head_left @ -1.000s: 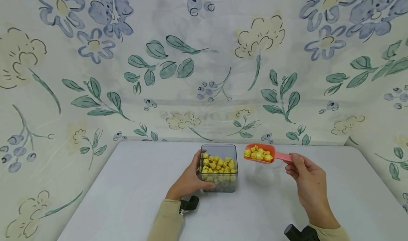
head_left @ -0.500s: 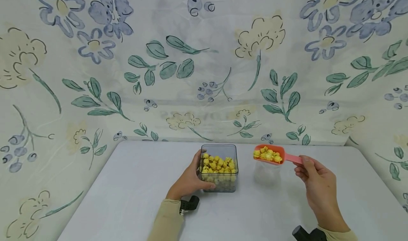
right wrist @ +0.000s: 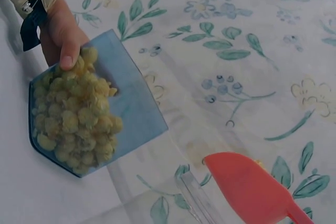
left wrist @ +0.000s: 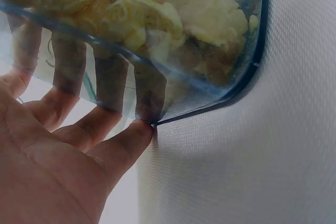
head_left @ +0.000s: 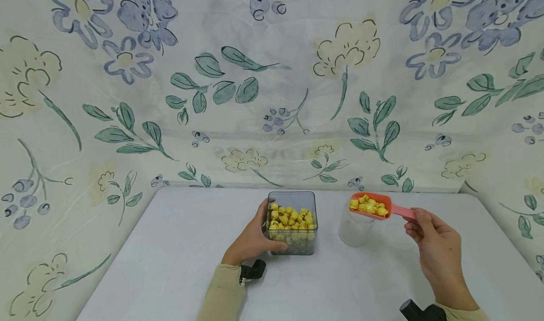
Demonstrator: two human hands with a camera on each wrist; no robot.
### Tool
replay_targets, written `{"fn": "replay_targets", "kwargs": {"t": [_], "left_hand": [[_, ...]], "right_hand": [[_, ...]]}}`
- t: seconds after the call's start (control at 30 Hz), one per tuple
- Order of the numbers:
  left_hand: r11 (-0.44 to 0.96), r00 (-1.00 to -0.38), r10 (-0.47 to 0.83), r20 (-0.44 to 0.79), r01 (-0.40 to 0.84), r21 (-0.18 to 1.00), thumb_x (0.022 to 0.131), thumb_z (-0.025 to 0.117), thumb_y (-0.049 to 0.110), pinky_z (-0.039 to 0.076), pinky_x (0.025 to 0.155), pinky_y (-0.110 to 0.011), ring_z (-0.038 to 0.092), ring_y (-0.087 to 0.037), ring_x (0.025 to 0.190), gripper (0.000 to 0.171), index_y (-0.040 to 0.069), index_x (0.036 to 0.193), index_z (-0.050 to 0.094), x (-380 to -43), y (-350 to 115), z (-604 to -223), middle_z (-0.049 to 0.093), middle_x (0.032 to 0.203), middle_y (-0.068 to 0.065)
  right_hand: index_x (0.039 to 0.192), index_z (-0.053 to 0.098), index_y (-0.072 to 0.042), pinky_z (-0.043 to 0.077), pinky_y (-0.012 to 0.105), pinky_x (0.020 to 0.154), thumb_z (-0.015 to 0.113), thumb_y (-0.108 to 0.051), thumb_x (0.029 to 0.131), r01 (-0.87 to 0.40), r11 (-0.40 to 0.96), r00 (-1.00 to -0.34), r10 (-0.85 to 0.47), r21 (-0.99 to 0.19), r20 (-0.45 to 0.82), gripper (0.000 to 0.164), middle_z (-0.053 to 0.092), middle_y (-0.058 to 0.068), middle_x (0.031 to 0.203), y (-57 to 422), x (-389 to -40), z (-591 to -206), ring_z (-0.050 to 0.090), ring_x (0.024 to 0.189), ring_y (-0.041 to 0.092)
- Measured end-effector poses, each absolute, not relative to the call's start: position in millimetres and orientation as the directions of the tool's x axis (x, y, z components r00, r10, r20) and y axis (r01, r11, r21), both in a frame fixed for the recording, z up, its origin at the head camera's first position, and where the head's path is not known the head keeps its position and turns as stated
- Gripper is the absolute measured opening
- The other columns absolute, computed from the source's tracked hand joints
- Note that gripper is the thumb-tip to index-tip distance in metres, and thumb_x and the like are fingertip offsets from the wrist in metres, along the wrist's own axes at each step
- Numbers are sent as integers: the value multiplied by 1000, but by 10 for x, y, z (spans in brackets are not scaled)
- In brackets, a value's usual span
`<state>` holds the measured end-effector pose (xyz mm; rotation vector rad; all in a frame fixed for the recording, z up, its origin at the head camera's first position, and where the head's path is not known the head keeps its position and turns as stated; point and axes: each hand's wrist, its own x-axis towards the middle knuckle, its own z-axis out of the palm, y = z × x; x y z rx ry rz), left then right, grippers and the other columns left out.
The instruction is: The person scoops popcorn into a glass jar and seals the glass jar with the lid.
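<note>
A square, see-through blue-grey plastic container (head_left: 293,248), part full of yellow popcorn (head_left: 291,218), stands on the table. My left hand (head_left: 251,238) grips its left side, thumb across the front; in the left wrist view several fingers (left wrist: 123,142) show along its wall. My right hand (head_left: 439,250) pinches the handle of a coral-red scoop (head_left: 403,211), which holds popcorn in its bowl and is roughly level. Below the scoop is a clear, colourless jar (head_left: 353,236), its rim partly hidden by it. In the right wrist view, the scoop (right wrist: 252,190) appears beside the jar's rim (right wrist: 197,198).
The white tabletop (head_left: 170,264) ends at the back against a floral-print cloth (head_left: 289,141), which also hangs at both sides. Black wrist cameras (head_left: 253,270) sit on both forearms, with beige sleeves (head_left: 223,295) behind them.
My right hand has carried the popcorn-filled scoop to the right, away from the container and over the clear jar. The left hand and the container have stayed in place.
</note>
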<state>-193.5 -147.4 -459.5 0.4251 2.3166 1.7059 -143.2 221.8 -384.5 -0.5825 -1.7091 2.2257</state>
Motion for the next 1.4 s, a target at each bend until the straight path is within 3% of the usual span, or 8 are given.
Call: {"fn": "replay_targets", "kwargs": {"t": [0.33, 0.8, 0.93, 1.4], "left_hand": [[293, -931, 365, -15, 100, 951, 64, 85, 34, 42, 94, -43, 33, -23, 132, 120, 33, 148, 0, -1934, -1466, -4589, 15, 152, 3], [237, -923, 384, -19, 78, 968, 67, 85, 20, 46, 88, -39, 44, -22, 122, 117, 31, 149, 2, -1959, -1479, -4595, 21, 149, 2], [234, -922, 387, -1, 96, 968, 65, 86, 27, 47, 87, -37, 45, -20, 121, 118, 31, 148, 3, -1958, -1477, -4609, 22, 148, 4], [256, -918, 393, -51, 56, 965, 70, 82, 15, 43, 94, -39, 40, -24, 126, 116, 25, 149, -2, -1829, -1424, -4322, 17, 152, -4]], "right_hand": [[95, 67, -10, 52, 18, 63, 64, -26, 86, -24, -261, -894, 438, -965, -96, 19, 67, 0, 82, 2312, -1426, -3872, 61, 66, 10], [92, 68, -12, 52, 18, 62, 65, -25, 86, -39, -246, -889, 451, -968, -79, 14, 67, -1, 80, 2392, -1425, -3853, 62, 64, 9], [91, 68, -13, 52, 17, 61, 64, -25, 86, -31, -238, -881, 466, -971, -85, 13, 67, -1, 79, 2404, -1429, -3849, 61, 64, 9], [91, 68, -14, 52, 17, 61, 65, -26, 85, -21, -222, -871, 483, -975, -92, 14, 66, -1, 78, 2446, -1458, -3826, 61, 63, 8]]}}
